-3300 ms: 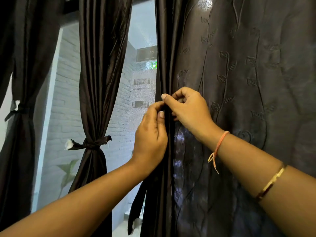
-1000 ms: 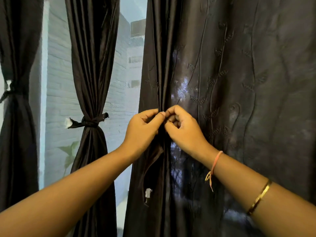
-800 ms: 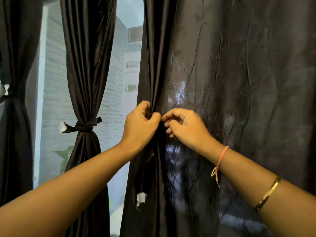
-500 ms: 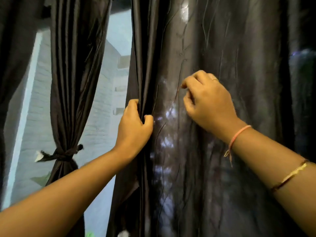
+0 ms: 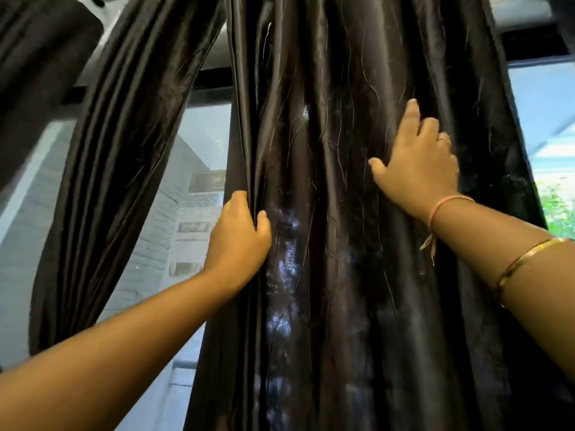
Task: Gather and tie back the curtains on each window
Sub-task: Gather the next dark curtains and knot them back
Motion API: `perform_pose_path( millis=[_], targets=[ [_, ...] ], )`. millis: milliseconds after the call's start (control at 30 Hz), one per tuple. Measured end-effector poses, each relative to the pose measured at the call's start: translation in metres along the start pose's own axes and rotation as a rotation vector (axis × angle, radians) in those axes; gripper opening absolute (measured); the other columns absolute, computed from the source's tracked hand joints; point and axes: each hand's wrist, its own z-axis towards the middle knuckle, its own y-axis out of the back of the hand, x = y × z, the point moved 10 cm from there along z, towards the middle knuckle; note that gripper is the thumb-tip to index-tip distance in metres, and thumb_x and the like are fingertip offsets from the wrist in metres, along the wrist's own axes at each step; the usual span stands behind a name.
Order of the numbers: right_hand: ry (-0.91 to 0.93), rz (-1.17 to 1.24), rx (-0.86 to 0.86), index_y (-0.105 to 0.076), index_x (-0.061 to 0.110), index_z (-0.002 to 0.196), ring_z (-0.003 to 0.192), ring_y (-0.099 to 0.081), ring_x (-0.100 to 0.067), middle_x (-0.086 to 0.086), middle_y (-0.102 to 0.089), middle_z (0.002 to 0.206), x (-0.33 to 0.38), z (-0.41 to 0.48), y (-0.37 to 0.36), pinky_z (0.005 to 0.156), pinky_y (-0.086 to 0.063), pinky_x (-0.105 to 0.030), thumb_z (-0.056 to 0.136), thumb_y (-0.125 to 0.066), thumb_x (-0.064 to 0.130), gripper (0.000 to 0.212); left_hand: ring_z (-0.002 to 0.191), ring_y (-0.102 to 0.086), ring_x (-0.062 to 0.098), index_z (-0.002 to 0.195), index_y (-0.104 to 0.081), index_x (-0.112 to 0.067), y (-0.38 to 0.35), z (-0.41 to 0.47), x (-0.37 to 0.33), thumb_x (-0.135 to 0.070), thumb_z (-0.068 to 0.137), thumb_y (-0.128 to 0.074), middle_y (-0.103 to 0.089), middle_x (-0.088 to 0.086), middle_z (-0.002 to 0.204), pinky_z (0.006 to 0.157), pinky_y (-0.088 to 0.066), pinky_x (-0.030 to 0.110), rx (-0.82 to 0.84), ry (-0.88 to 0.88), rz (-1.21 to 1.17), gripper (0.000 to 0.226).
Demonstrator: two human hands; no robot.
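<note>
A dark, shiny curtain (image 5: 326, 213) with faint embroidered lines hangs in front of me, bunched into folds. My left hand (image 5: 239, 241) grips the folded left edge of this curtain, thumb in front and fingers wrapped behind. My right hand (image 5: 417, 166) lies higher on the curtain's right part, fingers spread and reaching into the folds. A second dark curtain (image 5: 118, 169) hangs at the left, swept aside.
Window glass (image 5: 202, 169) shows between the two curtains, with a grey brick wall outside. More window (image 5: 547, 119) with greenery appears at the right edge. A dark frame (image 5: 535, 45) runs along the top.
My view has tilted upward. My right hand let go of the curtain edge and moved up and right, opening onto the fabric. My left hand shifted to grip the curtain's left edge.
</note>
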Motion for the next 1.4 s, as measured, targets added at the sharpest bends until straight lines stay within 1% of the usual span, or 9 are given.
perform_pose_path(
  millis=[233,500,600,700,833,967,1067,1167,1400],
  targets=[
    [-0.082,0.28,0.331,-0.044,0.002,0.115,0.102,-0.053,-0.043,-0.026,-0.054,0.116,0.003,0.006,-0.046,0.075,-0.039,-0.037,0.087,-0.049,0.015,0.032,0.062,-0.04,0.01,0.088,-0.032,-0.016,0.008,0.007,0.005,-0.017,0.095,-0.04,-0.034,-0.005,0.074,0.048,-0.024,0.024,0.031,0.001,0.075,0.011],
    [0.221,0.372,0.341,-0.029,0.003,0.141,0.103,-0.055,-0.041,-0.025,-0.056,0.115,0.126,0.012,-0.064,0.071,-0.037,-0.035,0.086,-0.045,0.013,0.058,0.067,-0.047,0.03,0.097,-0.028,-0.017,0.031,0.016,0.039,-0.009,0.092,-0.037,-0.039,0.001,0.077,0.059,-0.038,0.039,0.09,0.042,0.147,0.013],
    [0.308,0.474,0.358,-0.031,0.001,0.138,0.114,-0.052,-0.041,-0.028,-0.054,0.123,0.186,0.002,-0.07,0.084,-0.042,-0.037,0.086,-0.045,0.012,0.055,0.051,-0.042,0.022,0.099,-0.028,-0.014,0.031,0.018,0.044,-0.007,0.091,-0.039,-0.042,0.005,0.062,0.045,-0.022,0.034,0.159,0.019,0.129,0.015],
    [0.333,0.598,0.359,-0.027,0.002,0.142,0.119,-0.049,-0.039,-0.026,-0.052,0.129,0.228,-0.002,-0.075,0.092,-0.041,-0.034,0.087,-0.044,0.01,0.058,0.056,-0.049,0.029,0.102,-0.032,-0.009,0.034,0.018,0.046,-0.008,0.093,-0.04,-0.05,0.013,0.066,0.05,-0.036,0.04,0.178,0.019,0.031,0.012],
    [0.32,0.735,0.413,-0.024,0.009,0.146,0.121,-0.048,-0.03,-0.018,-0.047,0.137,0.241,0.001,-0.089,0.078,-0.034,-0.017,0.089,-0.043,0.009,0.06,0.051,-0.045,0.028,0.097,-0.03,-0.013,0.045,0.019,0.054,-0.011,0.096,-0.041,-0.046,0.014,0.064,0.048,-0.033,0.035,0.185,0.037,-0.093,0.011],
    [0.31,0.912,0.475,-0.01,0.02,0.151,0.125,-0.048,-0.024,-0.009,-0.043,0.144,0.23,-0.018,-0.099,0.092,-0.034,-0.014,0.087,-0.047,0.008,0.075,0.057,-0.052,0.031,0.11,-0.029,-0.021,0.036,0.01,0.06,-0.012,0.095,-0.043,-0.055,0.02,0.076,0.052,-0.039,0.038,0.298,0.044,-0.125,0.023],
    [0.234,1.112,0.513,-0.014,0.021,0.15,0.086,-0.067,-0.01,-0.008,-0.064,0.113,0.213,-0.038,-0.103,0.076,-0.054,-0.024,0.084,-0.051,0.005,0.077,0.067,-0.059,0.031,0.12,-0.033,-0.018,0.018,-0.002,0.062,-0.013,0.091,-0.047,-0.06,0.017,0.084,0.06,-0.05,0.044,0.407,0.047,-0.111,0.032],
    [0.193,1.244,0.497,-0.034,0.012,0.138,0.042,-0.053,0.004,0.01,-0.062,0.063,0.196,-0.062,-0.097,0.045,-0.04,-0.01,0.084,-0.05,-0.002,0.059,0.093,-0.063,0.025,0.121,-0.041,-0.022,0.002,-0.024,0.064,-0.019,0.088,-0.056,-0.064,0.009,0.105,0.081,-0.053,0.05,0.501,0.074,-0.149,0.037],
    [0.127,1.334,0.779,0.004,0.021,0.149,0.04,-0.053,-0.002,0.003,-0.056,0.043,0.172,-0.141,-0.118,0.046,-0.043,-0.013,0.087,-0.051,-0.006,0.087,0.054,-0.055,0.01,0.111,-0.044,-0.026,-0.005,-0.076,0.063,-0.018,0.076,-0.056,-0.065,0.012,0.088,0.056,-0.052,0.04,0.597,0.097,-0.219,0.038]
  ],
)
